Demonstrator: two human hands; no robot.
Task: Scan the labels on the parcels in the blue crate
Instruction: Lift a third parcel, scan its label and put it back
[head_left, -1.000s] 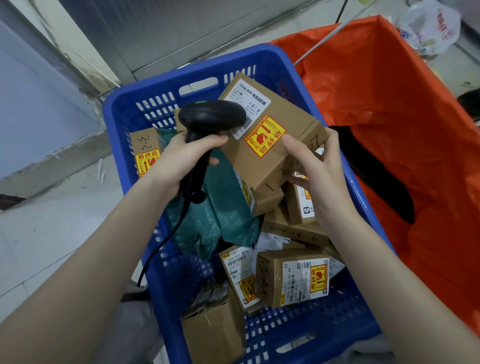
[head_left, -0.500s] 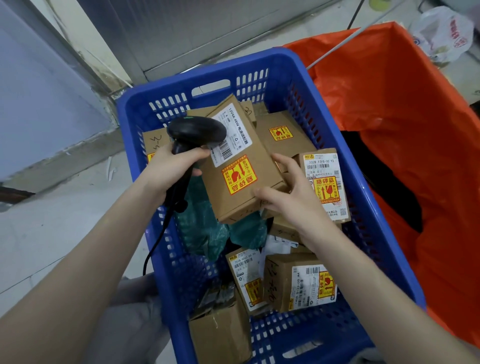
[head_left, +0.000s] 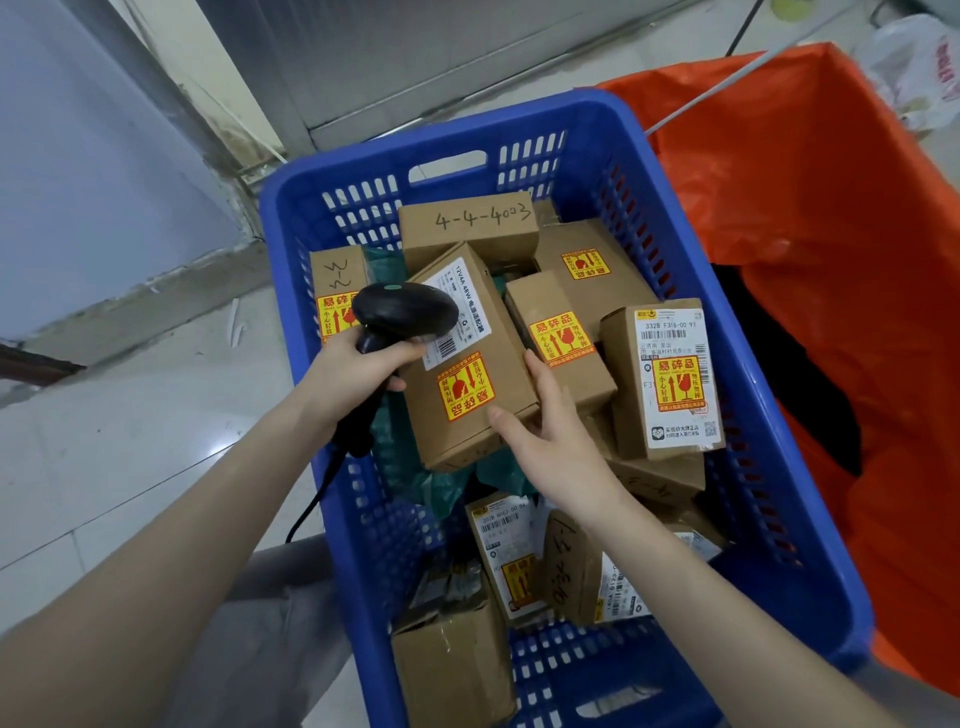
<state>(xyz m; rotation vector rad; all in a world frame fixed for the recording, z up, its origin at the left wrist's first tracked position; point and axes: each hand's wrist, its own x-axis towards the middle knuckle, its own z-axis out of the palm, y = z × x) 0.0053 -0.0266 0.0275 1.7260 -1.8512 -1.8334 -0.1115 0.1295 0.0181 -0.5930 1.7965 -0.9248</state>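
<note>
A blue crate (head_left: 769, 395) holds several brown cardboard parcels with yellow fragile stickers. My left hand (head_left: 358, 369) grips a black corded barcode scanner (head_left: 405, 312), whose head hangs over the white label of a long brown parcel (head_left: 467, 374). My right hand (head_left: 540, 421) holds that parcel by its near right corner, low among the other boxes. Beside it on the right stands a parcel with a large shipping label (head_left: 670, 379). A box marked 4-4-4003 (head_left: 467, 223) lies at the far end.
Crumpled green plastic mailers (head_left: 441, 483) lie under the boxes. An orange sack (head_left: 831, 249) with a dark opening stands right of the crate. Pale tiled floor (head_left: 130, 441) and a wall are on the left. A white plastic bag (head_left: 919, 67) lies at the far right.
My right hand has lowered the long parcel from a raised tilt down among the others, turning its label toward me. The scanner has stayed over its white label. The view has shifted.
</note>
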